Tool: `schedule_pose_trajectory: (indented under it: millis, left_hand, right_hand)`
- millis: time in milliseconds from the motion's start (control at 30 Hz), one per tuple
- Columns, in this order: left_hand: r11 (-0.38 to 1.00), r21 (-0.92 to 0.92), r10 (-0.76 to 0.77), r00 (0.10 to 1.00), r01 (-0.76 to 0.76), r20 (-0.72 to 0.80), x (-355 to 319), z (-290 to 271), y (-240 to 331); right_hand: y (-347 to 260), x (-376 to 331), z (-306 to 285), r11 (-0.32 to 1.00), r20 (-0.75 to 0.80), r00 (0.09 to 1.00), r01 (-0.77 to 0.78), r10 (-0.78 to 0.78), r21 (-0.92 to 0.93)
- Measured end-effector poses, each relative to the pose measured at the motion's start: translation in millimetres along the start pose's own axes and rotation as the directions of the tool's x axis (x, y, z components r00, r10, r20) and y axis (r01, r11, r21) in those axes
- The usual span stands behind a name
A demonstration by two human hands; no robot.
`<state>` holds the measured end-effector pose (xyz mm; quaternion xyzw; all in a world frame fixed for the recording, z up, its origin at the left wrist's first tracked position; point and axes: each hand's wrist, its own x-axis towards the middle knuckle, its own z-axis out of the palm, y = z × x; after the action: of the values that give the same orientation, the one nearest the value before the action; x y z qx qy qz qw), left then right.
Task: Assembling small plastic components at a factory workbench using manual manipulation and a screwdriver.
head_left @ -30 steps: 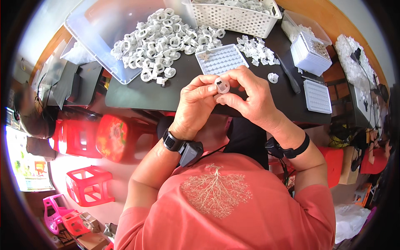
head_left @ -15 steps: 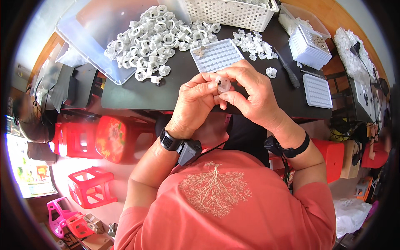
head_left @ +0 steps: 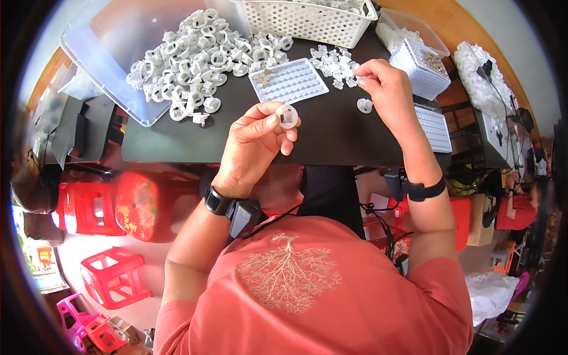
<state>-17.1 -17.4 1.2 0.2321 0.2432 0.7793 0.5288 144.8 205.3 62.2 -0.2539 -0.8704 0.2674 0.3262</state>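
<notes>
Between the thumb and fingers of my left hand [head_left: 254,136] is a round translucent white plastic part [head_left: 287,116] with a small dark piece in it, held up over the table's near edge. My right hand [head_left: 387,89] reaches forward to the right edge of a heap of small clear-white plastic pieces [head_left: 332,64]. Its thumb and fingertips are pinched together there; what they grip is too small to make out. A pale tray with rows of slots [head_left: 290,83] lies beyond my left hand, a few small tan pieces in its corner. One loose round white part [head_left: 364,106] lies below my right hand.
A large heap of round white plastic parts [head_left: 195,59] spreads beside a clear bin [head_left: 89,53] at the left. Behind stand a white perforated basket [head_left: 305,22] and stacked trays [head_left: 417,68]. Another slotted tray [head_left: 433,129] lies at the right. Red stools [head_left: 115,275] stand left.
My right hand has let go of the round part and moved right and forward to the small pieces. My left hand keeps the part. The whole view has shifted slightly.
</notes>
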Motion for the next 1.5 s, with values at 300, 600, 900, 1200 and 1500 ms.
schedule_pose_trajectory:
  millis: [300,600,900,1200,1500]
  left_hand:
    - [1.000,0.024,-0.013,0.999,0.013,0.033,-5.5,-0.2,1.7]
    - [0.999,0.030,0.044,0.999,-0.044,0.008,-15.7,-9.0,13.1]
    - [0.995,-0.098,0.029,0.998,-0.022,0.063,-15.9,-14.0,14.9]
    - [0.995,-0.097,0.042,0.999,-0.039,0.023,-14.4,-15.3,12.6]
    - [0.981,-0.120,0.131,0.978,-0.151,-0.159,-0.4,4.6,13.3]
  right_hand:
    - [-45.2,22.1,39.6,0.974,0.329,0.918,0.193,-0.222,0.119]
    - [-50.7,59.1,112.2,0.917,0.344,0.869,0.395,-0.357,-0.046]
    - [-48.6,61.7,126.7,0.800,0.411,0.782,0.573,-0.469,-0.178]
    - [-84.6,28.7,70.6,0.914,0.289,0.868,0.373,-0.404,0.157]
    - [-101.8,-63.7,105.4,0.725,-0.139,0.718,0.689,-0.682,0.002]
